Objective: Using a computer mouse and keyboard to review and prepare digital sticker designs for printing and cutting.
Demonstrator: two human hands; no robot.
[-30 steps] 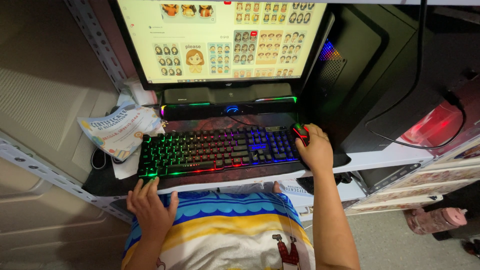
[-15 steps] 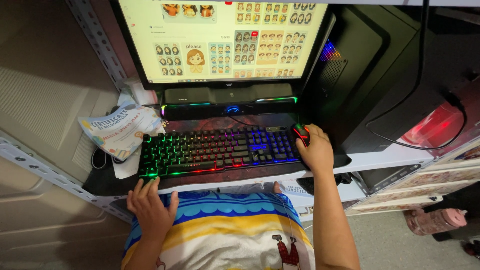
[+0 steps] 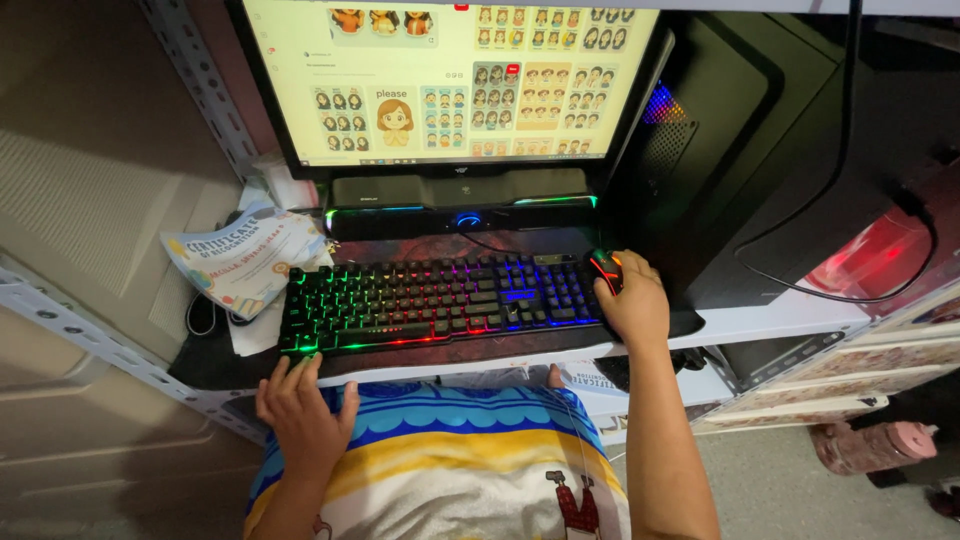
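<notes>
A lit monitor (image 3: 450, 80) stands above a soundbar (image 3: 460, 190), beside a curled paper (image 3: 245, 255).

I see bare forearms and no sleeves near either grip, left hand (image 3: 300, 415) or right hand (image 3: 633, 300); below them, a blue, yellow and white wave-striped cloth garment (image 3: 450, 460).

The white table (image 3: 760, 318) sits in a grey metal shelf frame (image 3: 70, 325), with a dark mat (image 3: 470, 352) across its top. On the mat lies a rainbow-lit keyboard (image 3: 440, 303). At its 3 o'clock end a black mouse (image 3: 605, 268) with red light sits just beside it. At 12 o'clock stand a long black speaker bar (image 3: 460, 190) and a monitor (image 3: 450, 75). At 9 o'clock lie printed papers (image 3: 245, 258). A black computer tower (image 3: 740, 150) stands toward 2 o'clock.
</notes>
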